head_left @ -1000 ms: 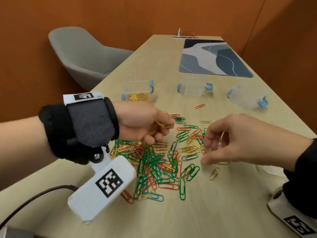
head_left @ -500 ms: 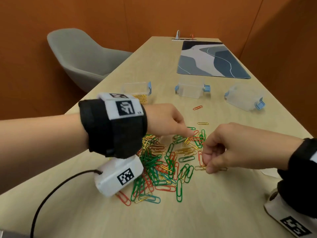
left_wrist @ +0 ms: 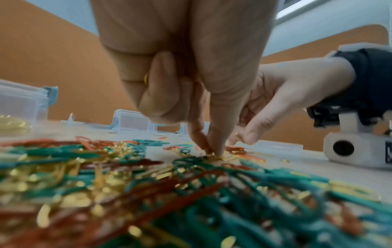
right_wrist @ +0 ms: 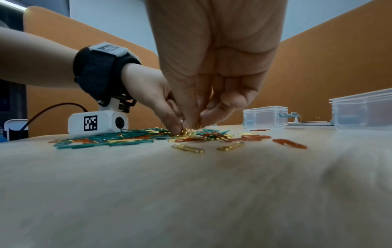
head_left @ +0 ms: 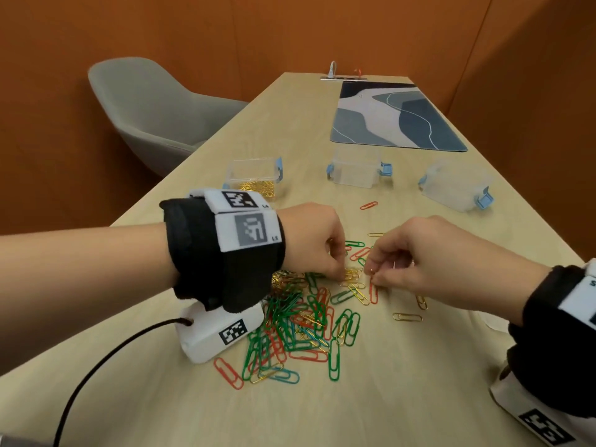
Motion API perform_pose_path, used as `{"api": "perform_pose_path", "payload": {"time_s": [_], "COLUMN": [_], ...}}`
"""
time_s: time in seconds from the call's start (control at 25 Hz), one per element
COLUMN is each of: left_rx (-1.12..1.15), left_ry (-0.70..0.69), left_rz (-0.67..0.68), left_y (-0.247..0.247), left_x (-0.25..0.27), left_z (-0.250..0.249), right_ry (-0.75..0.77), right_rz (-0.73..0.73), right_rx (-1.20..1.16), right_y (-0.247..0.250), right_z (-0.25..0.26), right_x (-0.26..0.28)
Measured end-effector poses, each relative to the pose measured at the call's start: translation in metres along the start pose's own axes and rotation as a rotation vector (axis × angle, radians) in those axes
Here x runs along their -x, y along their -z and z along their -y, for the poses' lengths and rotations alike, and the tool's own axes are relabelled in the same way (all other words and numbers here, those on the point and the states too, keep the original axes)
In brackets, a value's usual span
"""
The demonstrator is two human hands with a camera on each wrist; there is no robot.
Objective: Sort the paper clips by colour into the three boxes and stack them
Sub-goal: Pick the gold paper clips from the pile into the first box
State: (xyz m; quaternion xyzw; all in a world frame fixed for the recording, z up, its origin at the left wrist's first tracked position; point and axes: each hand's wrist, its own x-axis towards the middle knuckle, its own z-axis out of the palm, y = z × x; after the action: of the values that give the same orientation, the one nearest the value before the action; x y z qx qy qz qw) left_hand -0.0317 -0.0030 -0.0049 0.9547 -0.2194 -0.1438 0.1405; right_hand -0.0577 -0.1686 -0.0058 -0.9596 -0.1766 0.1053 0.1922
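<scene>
A mixed pile of green, red and gold paper clips (head_left: 306, 317) lies on the wooden table (head_left: 403, 382). My left hand (head_left: 337, 274) reaches over the pile, and its fingertips (left_wrist: 214, 151) pinch gold clips at the pile's far edge. More gold shows inside its curled fingers. Right beside it, my right hand (head_left: 371, 274) has its fingers curled, with a gold clip (left_wrist: 236, 135) pinched between them. Three clear boxes with blue latches stand behind: the left box (head_left: 254, 179) holds gold clips, while the middle box (head_left: 354, 171) and the tilted right box (head_left: 458, 188) look empty.
Stray clips lie apart from the pile: a red one (head_left: 368, 205) towards the boxes, gold ones (head_left: 407, 317) near my right hand. A patterned mat (head_left: 393, 117) lies at the far end. A grey chair (head_left: 151, 114) stands left of the table.
My left hand has turned palm down and moved right across the pile, lowering its fingertips onto gold clips. My right hand has shifted slightly left, closer to it.
</scene>
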Motion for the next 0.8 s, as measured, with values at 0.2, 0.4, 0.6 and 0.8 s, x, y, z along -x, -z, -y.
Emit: {"api": "perform_pose_path", "payload": {"time_s": [0.2, 0.4, 0.6, 0.8], "left_rx": [0.284, 0.623, 0.967, 1.218], "left_ry": [0.141, 0.169, 0.200, 0.320], "left_rz": [0.136, 0.210, 0.274, 0.319], "left_y": [0.011, 0.009, 0.005, 0.001], "left_x": [0.007, 0.013, 0.014, 0.012], "left_z": [0.023, 0.025, 0.018, 0.018], "right_ry": [0.009, 0.144, 0.188, 0.225], "right_rz": [-0.077, -0.076, -0.137, -0.292], "right_rx": [-0.025, -0.164, -0.237, -0.312], "right_y": [0.001, -0.001, -0.002, -0.001], "right_z": [0.003, 0.008, 0.007, 0.008], "right_x": [-0.004, -0.003, -0.006, -0.006]}}
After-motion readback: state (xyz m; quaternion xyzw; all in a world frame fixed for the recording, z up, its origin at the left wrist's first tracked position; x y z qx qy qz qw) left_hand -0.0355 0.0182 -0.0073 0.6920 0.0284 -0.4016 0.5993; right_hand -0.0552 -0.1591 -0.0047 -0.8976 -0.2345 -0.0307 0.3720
